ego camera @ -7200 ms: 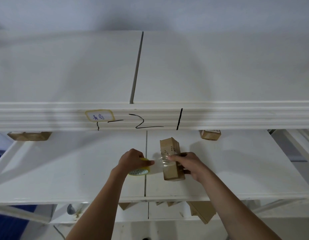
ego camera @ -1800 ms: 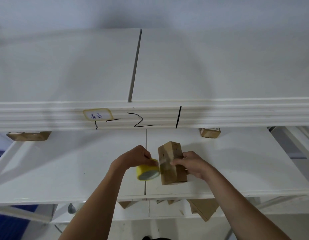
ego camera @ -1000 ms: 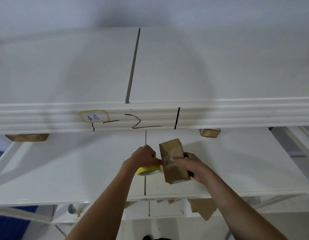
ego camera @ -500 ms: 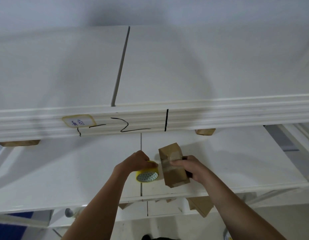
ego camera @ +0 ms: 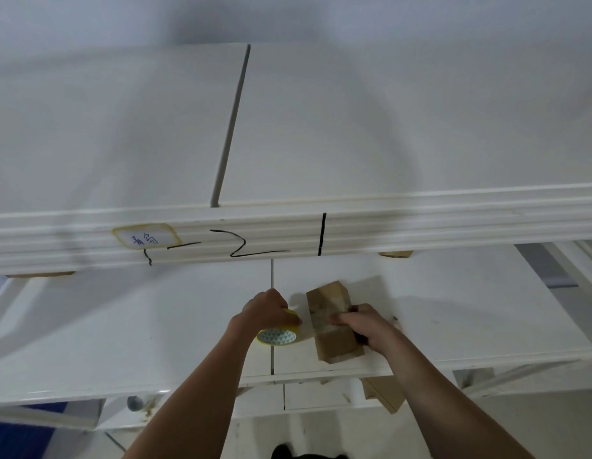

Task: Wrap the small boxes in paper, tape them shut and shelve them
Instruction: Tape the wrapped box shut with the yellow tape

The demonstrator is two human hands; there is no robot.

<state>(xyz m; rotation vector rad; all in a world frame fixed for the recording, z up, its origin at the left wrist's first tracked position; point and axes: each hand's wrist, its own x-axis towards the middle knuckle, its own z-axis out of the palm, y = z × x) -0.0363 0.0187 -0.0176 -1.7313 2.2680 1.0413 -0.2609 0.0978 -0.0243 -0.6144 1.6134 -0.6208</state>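
Note:
A small box wrapped in brown paper (ego camera: 334, 346) lies on the white middle shelf (ego camera: 155, 326), its long side pointing away from me. My right hand (ego camera: 364, 326) grips it across the middle, fingers lying over the top where clear tape crosses the paper. My left hand (ego camera: 266, 309) holds a yellow roll of tape (ego camera: 277, 336) just left of the box, down on the shelf by the board seam. A short gap separates roll and box.
The upper shelf's thick front edge (ego camera: 420, 223), marked with a label and black strokes, overhangs the work spot. Other brown boxes sit at the back right (ego camera: 395, 254) and back left (ego camera: 39, 274), and more (ego camera: 384, 392) on the shelf below.
The view has shifted slightly. My left hand has drawn the tape roll a little away from the box and lowered it to the shelf; my right hand still holds the box.

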